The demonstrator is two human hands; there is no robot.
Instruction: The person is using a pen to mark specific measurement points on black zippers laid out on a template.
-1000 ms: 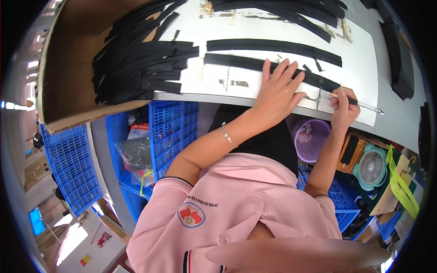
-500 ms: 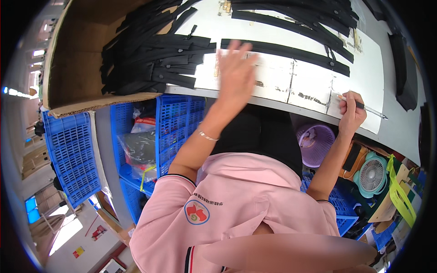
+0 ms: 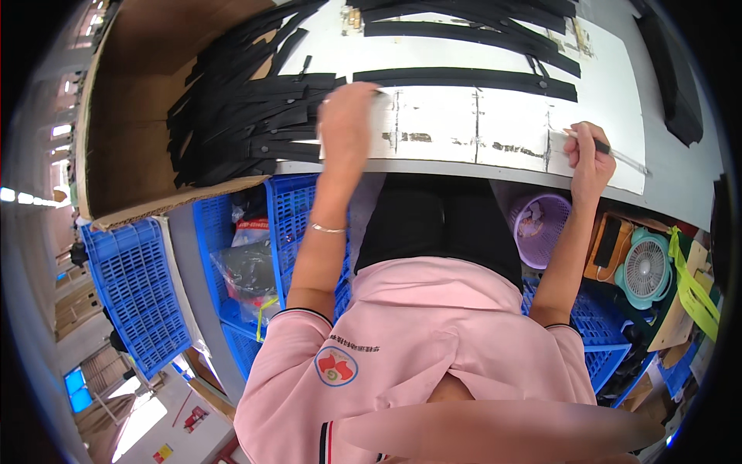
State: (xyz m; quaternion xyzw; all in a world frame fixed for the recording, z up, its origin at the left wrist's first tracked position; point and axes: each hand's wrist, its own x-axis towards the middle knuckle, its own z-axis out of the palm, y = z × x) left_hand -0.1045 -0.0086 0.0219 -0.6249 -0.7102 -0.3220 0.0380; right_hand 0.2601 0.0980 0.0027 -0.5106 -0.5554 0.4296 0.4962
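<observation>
My left hand (image 3: pixel 348 127) is over the near right end of a pile of black zippers (image 3: pixel 247 116). Motion smears its fingers, so their closure and any hold are unclear. A pen (image 3: pixel 602 147) with a dark grip and pale barrel is pinched in my right hand (image 3: pixel 592 166), at the right of the white marked board (image 3: pixel 440 120). One black zipper (image 3: pixel 464 77) lies straight across the board, beyond its dark lines and smudges; its slider shows toward the right end. More black zippers (image 3: pixel 471 35) lie loosely heaped farther back.
The zipper pile rests partly in an open cardboard box (image 3: pixel 131 116) at left. A black folded piece (image 3: pixel 671 85) lies on the far right of the table. Below the edge are blue crates (image 3: pixel 139 294), a purple basket (image 3: pixel 541 232) and a teal fan (image 3: pixel 645 267).
My left hand has swung left from above the straight zipper to the zipper pile. My right hand still pinches the pen near the board's right side. The whole view has shifted slightly.
</observation>
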